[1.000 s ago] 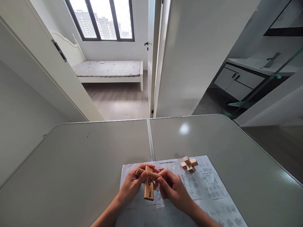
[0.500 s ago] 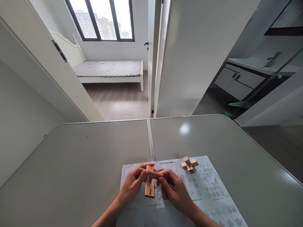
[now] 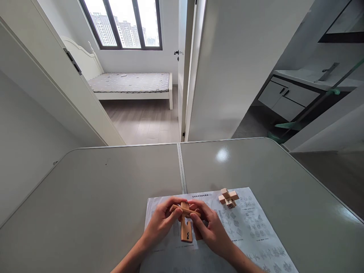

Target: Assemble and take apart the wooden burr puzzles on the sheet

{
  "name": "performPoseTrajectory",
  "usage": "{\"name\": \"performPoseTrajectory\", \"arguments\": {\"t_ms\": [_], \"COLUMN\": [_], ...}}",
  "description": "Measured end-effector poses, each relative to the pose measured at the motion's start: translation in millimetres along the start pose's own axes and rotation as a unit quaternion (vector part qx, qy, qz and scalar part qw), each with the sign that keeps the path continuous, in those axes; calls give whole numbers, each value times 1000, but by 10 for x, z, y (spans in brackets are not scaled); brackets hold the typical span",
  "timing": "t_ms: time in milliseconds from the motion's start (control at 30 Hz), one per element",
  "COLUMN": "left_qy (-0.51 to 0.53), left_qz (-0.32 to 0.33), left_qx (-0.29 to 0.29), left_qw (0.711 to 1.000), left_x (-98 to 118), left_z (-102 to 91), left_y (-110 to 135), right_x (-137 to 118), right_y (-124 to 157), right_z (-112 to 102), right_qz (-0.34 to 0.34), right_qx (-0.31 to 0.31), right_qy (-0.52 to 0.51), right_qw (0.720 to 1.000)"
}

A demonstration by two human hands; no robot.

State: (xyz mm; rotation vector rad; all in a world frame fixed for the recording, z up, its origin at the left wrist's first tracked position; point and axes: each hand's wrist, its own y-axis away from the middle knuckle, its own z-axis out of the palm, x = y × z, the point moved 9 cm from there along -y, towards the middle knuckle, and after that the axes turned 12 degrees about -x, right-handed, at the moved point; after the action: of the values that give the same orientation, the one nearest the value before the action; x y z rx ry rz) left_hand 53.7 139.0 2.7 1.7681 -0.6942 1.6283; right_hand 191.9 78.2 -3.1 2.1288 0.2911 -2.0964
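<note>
Wooden puzzle pieces (image 3: pixel 186 232), fitted crosswise, are held up between both hands above the printed sheet. One flat piece points toward me, with a notch and a dark mark on its face; another lies across it. My left hand (image 3: pixel 162 220) pinches the left end of the cross piece between thumb and fingers. At the other end, my right hand (image 3: pixel 209 225) grips with its thumb in front and fingers behind. Part of a further wooden piece (image 3: pixel 197 232) shows beside the right hand; whether it is held or lies on the sheet I cannot tell.
An assembled wooden burr puzzle (image 3: pixel 228 198) stands on the printed instruction sheet (image 3: pixel 256 223), right of my hands. The sheet lies on a grey table (image 3: pixel 113 182) with a seam (image 3: pixel 182 170) down its middle. Beyond the far edge are a doorway and a bed (image 3: pixel 133 83).
The joined puzzle pieces have shifted slightly right and toward me, and they have tilted. My left hand has moved a little right, and my right fingers have closed up nearer the cross piece.
</note>
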Motion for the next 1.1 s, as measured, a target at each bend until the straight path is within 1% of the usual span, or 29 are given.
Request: {"name": "performPoseTrajectory", "arguments": {"t_ms": [133, 267, 433, 567, 833, 1100], "left_qy": [9, 17, 24, 6, -1, -32], "left_qz": [4, 1, -7, -8, -13, -16], "left_qx": [2, 1, -5, 4, -4, 4], "left_qw": [1000, 1000, 1000, 1000, 1000, 999], "left_x": [19, -19, -76, -63, 0, -16], "left_z": [1, 3, 26, 20, 49, 48], "left_y": [-5, -6, 9, 16, 1, 15], "right_x": [-13, -31, -44, -33, 0, -43], "right_y": [-6, -13, -15, -12, -1, -3], "right_z": [0, 2, -3, -7, 7, 25], "right_qz": [-4, -7, 7, 17, 12, 5], "right_qx": [-7, -12, -16, -16, -29, -35], "right_qy": [32, 64, 52, 43, 70, 65], "right_qw": [999, 998, 999, 999, 997, 997]}}
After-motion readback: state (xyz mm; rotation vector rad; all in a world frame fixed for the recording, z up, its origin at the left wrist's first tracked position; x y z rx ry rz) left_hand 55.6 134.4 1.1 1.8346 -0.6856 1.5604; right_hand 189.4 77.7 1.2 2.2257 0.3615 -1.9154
